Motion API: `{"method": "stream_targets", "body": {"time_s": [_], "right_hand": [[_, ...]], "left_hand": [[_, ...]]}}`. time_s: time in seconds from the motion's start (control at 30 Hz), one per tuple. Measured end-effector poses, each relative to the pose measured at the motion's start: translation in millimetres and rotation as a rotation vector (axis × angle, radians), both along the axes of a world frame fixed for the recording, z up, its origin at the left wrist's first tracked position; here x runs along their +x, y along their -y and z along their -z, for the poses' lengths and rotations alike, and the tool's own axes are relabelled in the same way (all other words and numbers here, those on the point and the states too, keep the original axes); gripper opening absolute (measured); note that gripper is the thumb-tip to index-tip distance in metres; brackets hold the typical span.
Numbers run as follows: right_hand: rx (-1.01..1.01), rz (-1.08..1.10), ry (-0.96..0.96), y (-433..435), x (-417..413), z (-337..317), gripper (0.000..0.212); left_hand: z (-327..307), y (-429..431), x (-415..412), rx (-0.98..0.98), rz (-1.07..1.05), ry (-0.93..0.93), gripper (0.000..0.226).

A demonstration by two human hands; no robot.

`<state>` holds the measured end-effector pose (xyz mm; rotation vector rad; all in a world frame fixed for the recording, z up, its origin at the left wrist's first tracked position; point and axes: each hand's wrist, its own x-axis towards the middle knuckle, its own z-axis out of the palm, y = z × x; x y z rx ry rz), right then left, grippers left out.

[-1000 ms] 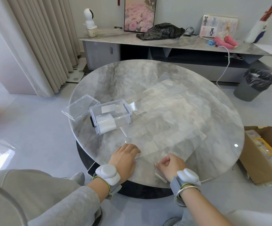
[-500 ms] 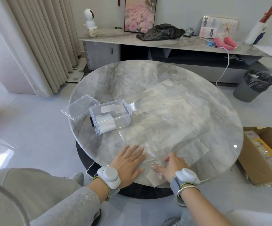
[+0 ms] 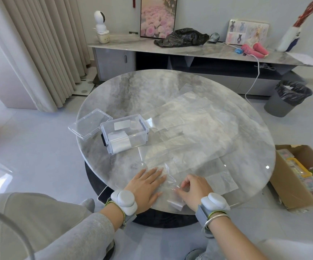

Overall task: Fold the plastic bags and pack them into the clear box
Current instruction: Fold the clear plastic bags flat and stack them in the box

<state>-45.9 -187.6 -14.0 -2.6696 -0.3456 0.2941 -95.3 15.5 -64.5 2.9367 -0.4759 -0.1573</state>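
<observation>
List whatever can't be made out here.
- Head view: how many plastic bags overlap on the table; clear layers blend.
- Head view: whether the right hand pinches one; curled fingers hide it.
- Head view: cardboard box contents; partly cut off by the right edge.

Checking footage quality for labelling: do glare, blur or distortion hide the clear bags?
Head view: wide-angle lens bows the curtain and table rim; head view: even daylight, one small glare spot near the right rim; head view: bags sharp but low-contrast on grey marble; left hand and right hand in focus.
</observation>
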Motion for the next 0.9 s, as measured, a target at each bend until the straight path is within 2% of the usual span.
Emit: {"method": "stream_targets", "body": {"time_s": [0.13, 0.27, 0.4, 0.47, 0.57, 0.63, 0.73, 0.83, 0.9], "right_hand": [[0.125, 0.118, -0.03, 0.9, 0.1, -4.2, 0.029], [0.16, 0.146, -0.063, -2.4, 2.1, -7.5, 0.032], [0.134, 0.061, -0.074, -8.3, -1.3, -7.4, 0.023], [0.19, 0.045, -0.038, -9.9, -1.7, -5.1, 0.025], [0.38, -0.005, 0.033, -7.5, -1.5, -3.9, 0.026], [0.447, -0.117, -0.021, -3.3, -2.9, -9.3, 0.029], [0.23, -0.317, -0.036, 4.8, -1.7, -14.4, 0.061], [0.014, -0.402, 0.026, 9.5, 2.4, -8.8, 0.062], [-0.033, -0.32, 0.09, 9.5, 5.0, -9.1, 0.056]], "left_hand": [[-4.2, 2.6, 2.0, -0.071, -0.038, 0.057, 0.071], [-18.2, 8.1, 2.1, -0.281, -0.057, 0.145, 0.071], [-22.4, 8.6, 5.0, -0.517, -0.156, 0.228, 0.041], [-21.6, 6.8, 6.6, -0.59, -0.22, 0.258, 0.026], [-22.6, 1.4, 10.1, -0.68, -0.42, 0.182, 0.017], [-26.9, -4.3, 12.3, -0.728, -0.565, 0.095, 0.016], [-35.9, -10.2, 12.3, -0.802, -0.673, 0.06, 0.027], [-38.5, -11.2, 12.0, -0.834, -0.716, 0.057, 0.02], [-39.7, -11.6, 12.6, -0.833, -0.722, 0.063, 0.016]]}}
